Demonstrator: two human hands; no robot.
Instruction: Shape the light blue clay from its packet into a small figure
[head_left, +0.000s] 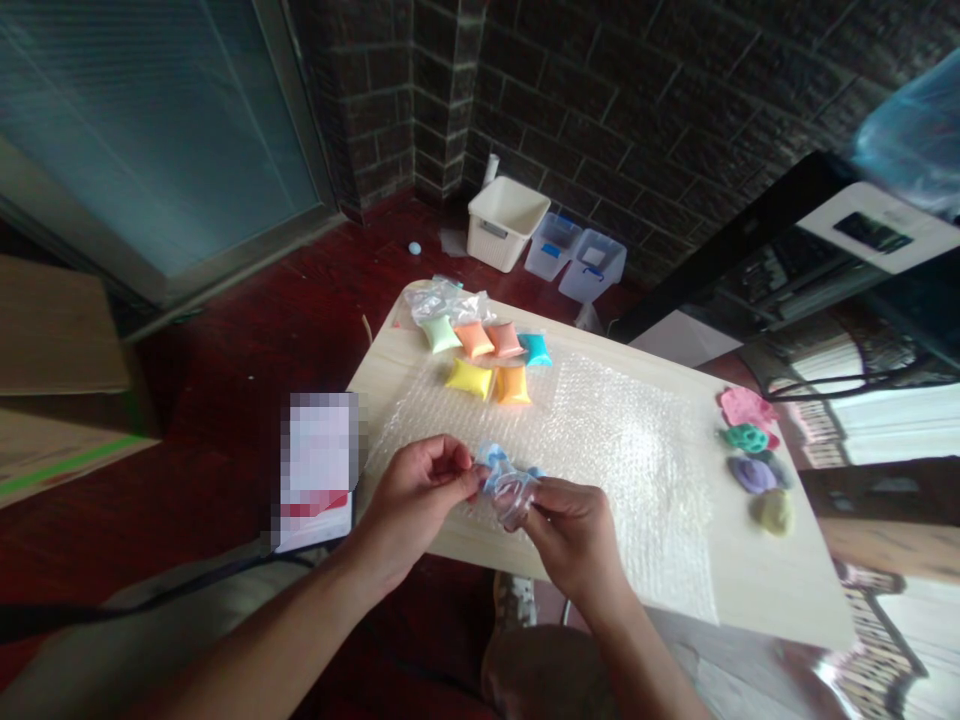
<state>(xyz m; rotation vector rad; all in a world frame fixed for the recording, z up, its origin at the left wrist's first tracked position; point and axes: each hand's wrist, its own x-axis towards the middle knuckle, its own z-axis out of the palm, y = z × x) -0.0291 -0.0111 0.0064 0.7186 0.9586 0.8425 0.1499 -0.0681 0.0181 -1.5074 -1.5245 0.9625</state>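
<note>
Over the near edge of the table, my left hand [427,490] and my right hand [574,525] pinch a crumpled clear plastic bag [510,492] between them. Light blue soft clay clings to the bag. Beyond my hands on the bubble wrap [600,440] lie several small filled packets: a yellow packet [469,378], an orange packet [513,384], a pale green packet [440,334] and a teal packet [537,348], with two peach-coloured ones in the back row.
Shaped clay lumps sit at the table's right: a pink piece [746,407], a green piece [745,437], a purple piece [754,475] and a yellowish piece [776,512]. Crumpled clear wrapping [442,300] lies at the back edge. A white basket [506,225] and clear bins stand on the floor.
</note>
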